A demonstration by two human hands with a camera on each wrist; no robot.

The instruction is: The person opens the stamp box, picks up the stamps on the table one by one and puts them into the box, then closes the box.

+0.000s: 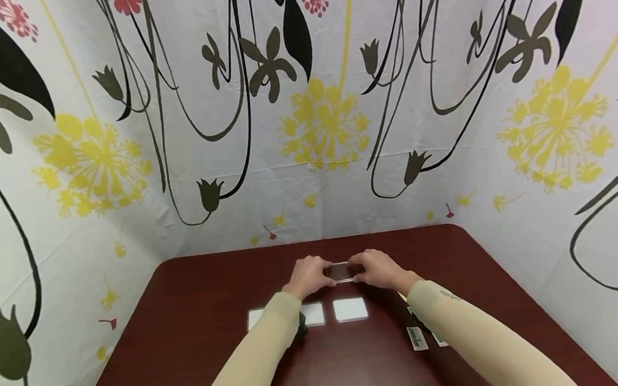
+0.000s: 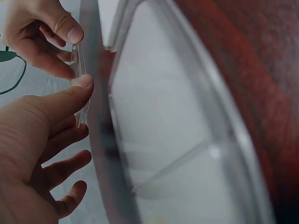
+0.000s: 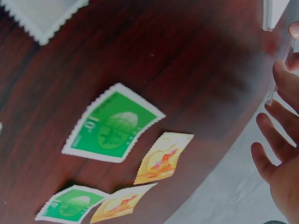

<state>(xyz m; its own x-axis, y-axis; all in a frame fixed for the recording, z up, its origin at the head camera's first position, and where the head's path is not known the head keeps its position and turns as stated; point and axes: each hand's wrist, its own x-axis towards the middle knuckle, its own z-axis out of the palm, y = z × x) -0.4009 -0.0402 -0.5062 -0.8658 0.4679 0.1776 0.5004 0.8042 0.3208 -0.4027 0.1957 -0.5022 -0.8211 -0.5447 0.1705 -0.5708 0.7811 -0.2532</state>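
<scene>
Both hands hold a small clear plastic case (image 1: 341,272) above the far part of the table, one at each side. My left hand (image 1: 311,273) pinches its left end between thumb and fingers. My right hand (image 1: 374,267) pinches the opposite end. Seen edge-on in the left wrist view, the clear case (image 2: 80,100) looks thin and made of flat layers; the left hand's lower fingers (image 2: 70,163) are spread away from it. Just nearer on the table lie white rectangles in clear frames, one (image 1: 350,309) fully visible and another (image 1: 313,314) partly behind the left forearm.
A third white piece (image 1: 255,317) lies farther left. Postage stamps lie under and beside the right forearm, including a green stamp (image 3: 114,128) and an orange stamp (image 3: 164,158). The dark red table (image 1: 201,344) is enclosed by a flower-patterned curtain (image 1: 267,208).
</scene>
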